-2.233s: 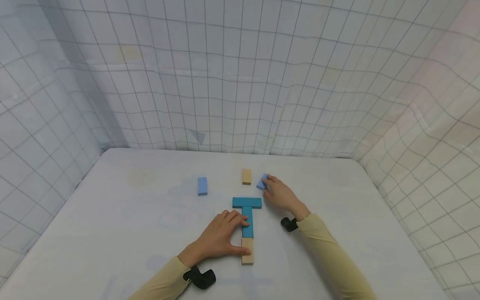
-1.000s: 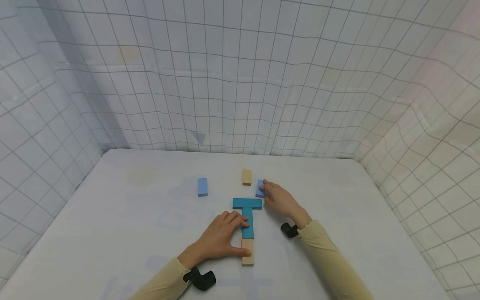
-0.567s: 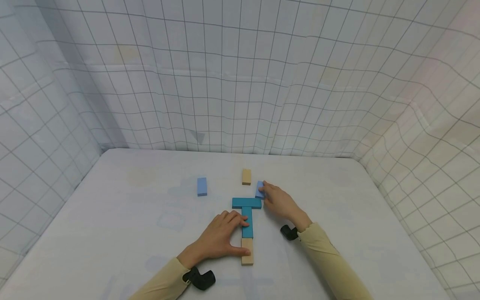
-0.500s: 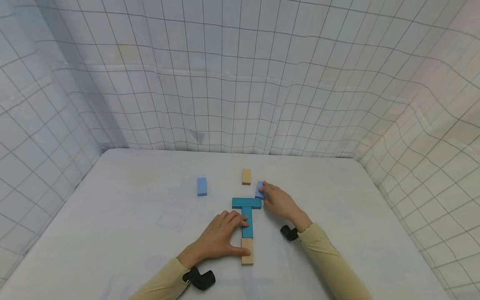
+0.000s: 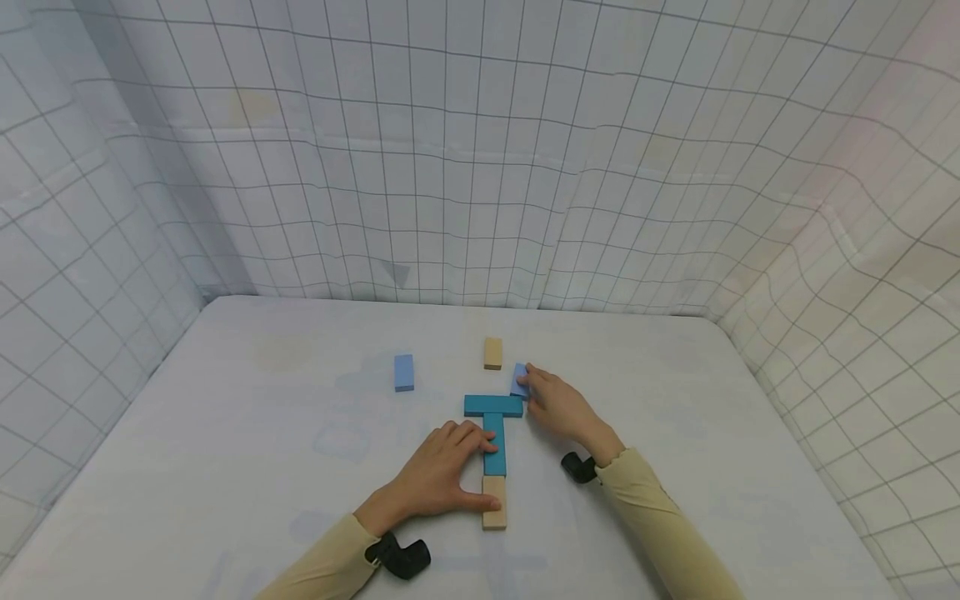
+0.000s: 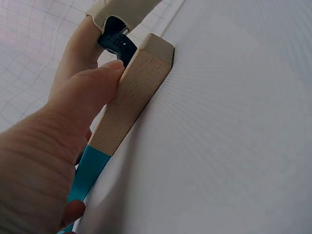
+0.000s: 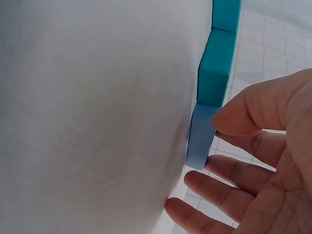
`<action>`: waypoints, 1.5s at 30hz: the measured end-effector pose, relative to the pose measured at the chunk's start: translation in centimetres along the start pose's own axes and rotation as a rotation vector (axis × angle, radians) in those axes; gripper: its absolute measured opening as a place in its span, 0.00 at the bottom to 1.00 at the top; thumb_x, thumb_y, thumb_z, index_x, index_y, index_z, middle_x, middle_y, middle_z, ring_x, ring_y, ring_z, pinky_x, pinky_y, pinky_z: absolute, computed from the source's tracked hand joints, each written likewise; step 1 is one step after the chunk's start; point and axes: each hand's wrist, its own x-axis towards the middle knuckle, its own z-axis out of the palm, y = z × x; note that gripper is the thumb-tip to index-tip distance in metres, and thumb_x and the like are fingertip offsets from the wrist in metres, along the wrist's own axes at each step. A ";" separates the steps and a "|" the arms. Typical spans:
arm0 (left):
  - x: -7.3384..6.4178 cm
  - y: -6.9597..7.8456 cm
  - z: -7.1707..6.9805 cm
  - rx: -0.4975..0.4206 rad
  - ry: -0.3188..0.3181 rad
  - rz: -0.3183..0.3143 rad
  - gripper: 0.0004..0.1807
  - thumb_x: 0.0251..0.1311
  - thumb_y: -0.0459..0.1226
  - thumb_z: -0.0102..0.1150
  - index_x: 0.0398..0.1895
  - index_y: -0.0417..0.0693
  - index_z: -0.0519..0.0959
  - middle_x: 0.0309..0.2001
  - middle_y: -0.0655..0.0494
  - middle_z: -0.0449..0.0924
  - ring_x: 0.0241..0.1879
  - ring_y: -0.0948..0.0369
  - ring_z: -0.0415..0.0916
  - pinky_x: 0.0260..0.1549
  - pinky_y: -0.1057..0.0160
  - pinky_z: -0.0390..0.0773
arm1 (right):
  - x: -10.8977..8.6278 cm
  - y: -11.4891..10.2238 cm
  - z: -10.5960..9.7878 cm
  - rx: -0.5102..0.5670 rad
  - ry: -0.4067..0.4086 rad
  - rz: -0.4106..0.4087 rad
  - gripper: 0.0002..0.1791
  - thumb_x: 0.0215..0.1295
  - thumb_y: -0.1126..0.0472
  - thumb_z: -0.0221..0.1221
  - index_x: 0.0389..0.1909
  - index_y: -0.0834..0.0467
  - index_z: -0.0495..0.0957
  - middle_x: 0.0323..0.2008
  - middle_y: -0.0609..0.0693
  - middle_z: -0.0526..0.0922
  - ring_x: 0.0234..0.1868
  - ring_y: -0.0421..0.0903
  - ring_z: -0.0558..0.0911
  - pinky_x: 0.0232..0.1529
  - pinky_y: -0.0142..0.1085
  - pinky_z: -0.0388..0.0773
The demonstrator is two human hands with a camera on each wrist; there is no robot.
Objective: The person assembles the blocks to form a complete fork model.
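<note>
Flat blocks form a T on the white table: a teal crosspiece (image 5: 492, 406), a teal stem block (image 5: 494, 461) and a pale wooden block (image 5: 494, 517) below it. My left hand (image 5: 438, 475) spans the stem, fingertips resting on the teal block and thumb on the wooden one. At the crosspiece's right end, my right hand (image 5: 561, 406) pinches a light blue block (image 5: 519, 378) between thumb and index finger. In the right wrist view this blue block (image 7: 201, 139) meets the teal crosspiece (image 7: 214, 73) end; its other fingers spread beyond it.
Behind the crosspiece lies a yellowish wooden block (image 5: 492, 353). Another light blue block (image 5: 404, 372) lies to the left. A grid-patterned white curtain (image 5: 480, 167) surrounds the back and sides of the table (image 5: 247, 450).
My right hand has drawn the light blue block nearer and turned it straighter, bringing it to the crosspiece's right end. It barely moves in the last half second. The left hand stays put.
</note>
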 end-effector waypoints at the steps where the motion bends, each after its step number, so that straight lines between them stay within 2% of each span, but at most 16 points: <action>1: 0.0 0.0 0.0 -0.001 -0.001 0.000 0.38 0.45 0.72 0.55 0.53 0.60 0.73 0.59 0.66 0.67 0.50 0.64 0.64 0.49 0.59 0.67 | 0.0 0.0 0.0 -0.001 0.000 0.000 0.21 0.63 0.70 0.56 0.58 0.65 0.72 0.65 0.64 0.65 0.63 0.59 0.67 0.59 0.49 0.65; 45: 0.1 0.0 0.1 -0.026 -0.002 -0.016 0.37 0.45 0.71 0.56 0.53 0.61 0.73 0.59 0.66 0.67 0.50 0.64 0.64 0.50 0.58 0.66 | -0.2 -0.1 0.0 0.004 -0.004 0.004 0.22 0.62 0.68 0.57 0.59 0.65 0.72 0.65 0.63 0.64 0.64 0.59 0.66 0.59 0.50 0.64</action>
